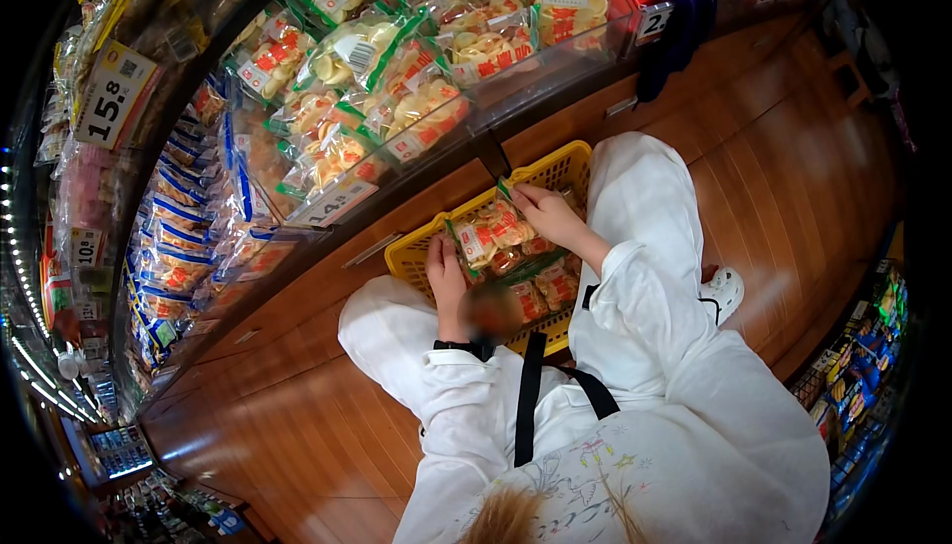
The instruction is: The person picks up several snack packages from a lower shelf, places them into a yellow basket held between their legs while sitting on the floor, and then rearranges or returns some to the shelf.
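In both hands, over a yellow plastic basket [552, 346], I have a clear bag of pale round snack pieces [497, 234] with green edging and red print. My right hand [554, 218] pinches its green edge at the upper right. At the opposite side, my left hand [446, 276] grips the bag's edge, fingertips pointing up; a dark band circles that wrist. More packaged snacks [556, 285] lie in the basket beneath, partly covered by the held bag. The basket sits on the floor between my knees. A blurred round patch near my left wrist hides part of the view.
Ahead stands a display bin with a clear front panel [513, 90], filled with similar green-edged bags [424, 109]. Blue-edged packs [178, 224] fill the left shelf. A dark purple cloth [673, 16] hangs over the bin. Wooden flooring [788, 150] stretches right, towards another shelf [855, 373].
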Tool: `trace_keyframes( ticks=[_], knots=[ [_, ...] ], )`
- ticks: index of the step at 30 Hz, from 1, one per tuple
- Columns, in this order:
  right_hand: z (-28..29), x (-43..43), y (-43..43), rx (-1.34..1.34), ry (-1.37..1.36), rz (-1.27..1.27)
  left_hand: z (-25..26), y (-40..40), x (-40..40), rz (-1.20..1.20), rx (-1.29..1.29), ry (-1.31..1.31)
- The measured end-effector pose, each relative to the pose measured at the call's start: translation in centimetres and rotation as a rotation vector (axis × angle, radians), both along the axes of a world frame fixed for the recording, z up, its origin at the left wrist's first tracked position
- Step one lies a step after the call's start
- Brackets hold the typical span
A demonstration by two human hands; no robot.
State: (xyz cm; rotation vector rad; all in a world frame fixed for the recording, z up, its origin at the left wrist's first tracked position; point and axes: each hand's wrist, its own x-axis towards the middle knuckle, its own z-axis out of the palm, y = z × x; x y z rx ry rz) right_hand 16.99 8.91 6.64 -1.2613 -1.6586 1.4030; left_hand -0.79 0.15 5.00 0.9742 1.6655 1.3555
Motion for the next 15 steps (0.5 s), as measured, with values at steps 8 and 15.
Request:
trace_keyframes(
  ticks=[8, 15],
  knots=[
    [0.0, 0.1, 0.1, 0.024, 0.02, -0.016, 1.3, 0.2, 1.0, 0.005, -0.146, -0.036],
    [0.4, -0.1, 0.1, 0.076, 0.034, 0.024, -0.2, 0.3, 0.6, 0.07, -0.032, 0.096]
  ],
)
